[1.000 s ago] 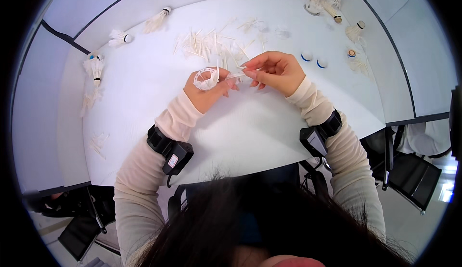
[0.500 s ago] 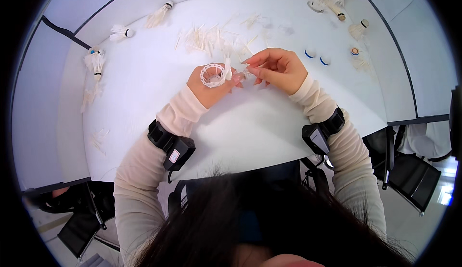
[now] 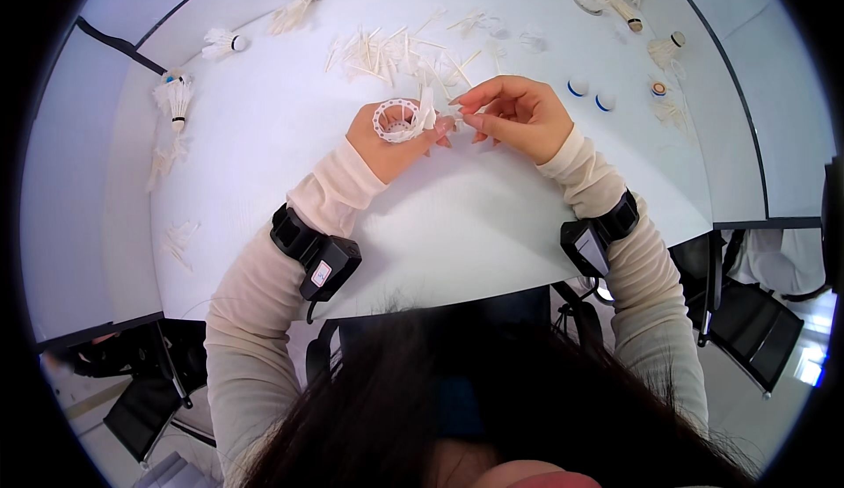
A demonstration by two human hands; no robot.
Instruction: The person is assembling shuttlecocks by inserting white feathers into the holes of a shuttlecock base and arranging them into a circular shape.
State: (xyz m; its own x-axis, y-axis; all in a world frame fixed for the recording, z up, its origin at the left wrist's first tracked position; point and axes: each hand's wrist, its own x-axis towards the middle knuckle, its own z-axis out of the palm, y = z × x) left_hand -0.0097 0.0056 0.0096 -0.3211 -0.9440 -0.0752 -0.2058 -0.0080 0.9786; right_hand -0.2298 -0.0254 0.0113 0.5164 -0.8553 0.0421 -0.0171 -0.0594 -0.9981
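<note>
Looking down at a white table point(image 3: 457, 233) with a curved far edge, pale partition panels point(image 3: 88, 189) boxing it in at the sides and back. I'll go by the heap of thin whitish sticks point(image 3: 382, 53): one black chair point(image 3: 754, 334) is way off to its right, past the table, and another black chair point(image 3: 141, 418) is down to its left. There's a white shuttlecock point(image 3: 297, 9) up and left of the heap, a second shuttlecock point(image 3: 224, 43) further left, and a tan-based one point(image 3: 664, 50) well off to the right. Two blue-rimmed white domes point(image 3: 578, 87) sit between the heap and that last one. Just nearer than the heap is a white ring with holes point(image 3: 411, 124), held up in the left hand point(image 3: 387, 154), fingers curled. The right hand point(image 3: 530, 119) is close by, below and right of the heap, thumb and forefinger nearly together, but honestly can't tell if they're pinching anything, since the fingers hide it. Dark hair point(image 3: 396, 391), well nearer than the heap, blocks whatever's under it
</note>
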